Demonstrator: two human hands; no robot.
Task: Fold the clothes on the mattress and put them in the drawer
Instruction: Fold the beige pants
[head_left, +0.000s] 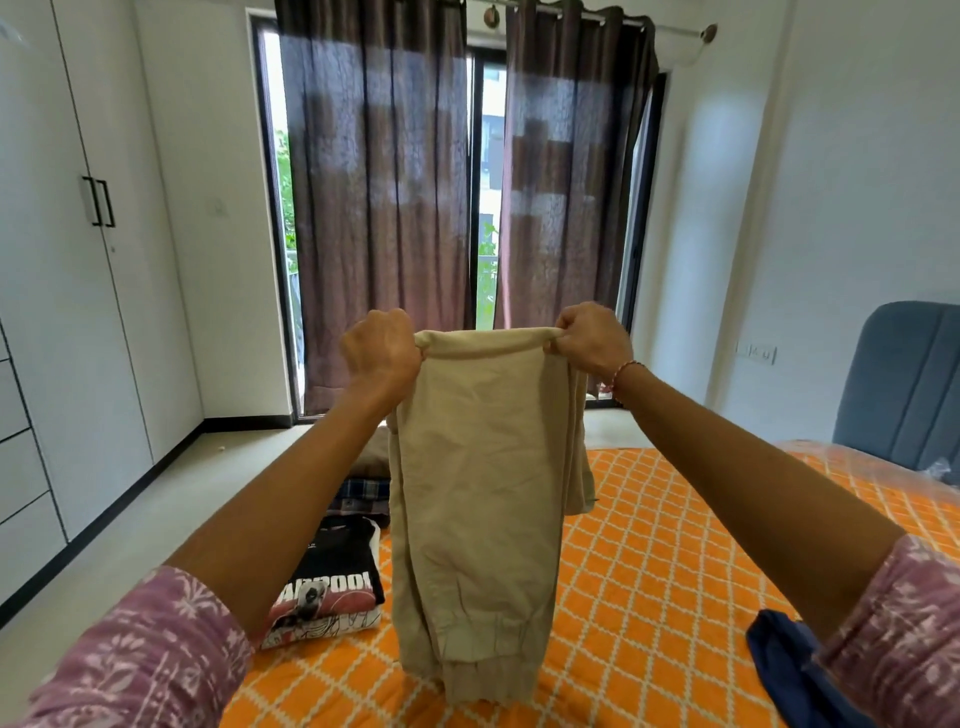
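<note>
A pair of beige trousers (480, 499) hangs in the air, folded over at the top, its cuffs just above the orange patterned mattress (649, 571). My left hand (382, 351) grips the fold's left end and my right hand (589, 338) grips its right end, both raised at chest height. On the mattress's left edge lies a folded black printed T-shirt (332, 582), with folded checked clothes (363, 493) behind it. A dark blue garment (795, 670) lies crumpled at the lower right.
White wardrobe doors (78, 260) and drawer fronts (21, 467) line the left wall. Brown curtains (384, 208) cover the window straight ahead. A blue padded headboard (904, 384) stands at the right. Bare floor (156, 499) runs between mattress and wardrobe.
</note>
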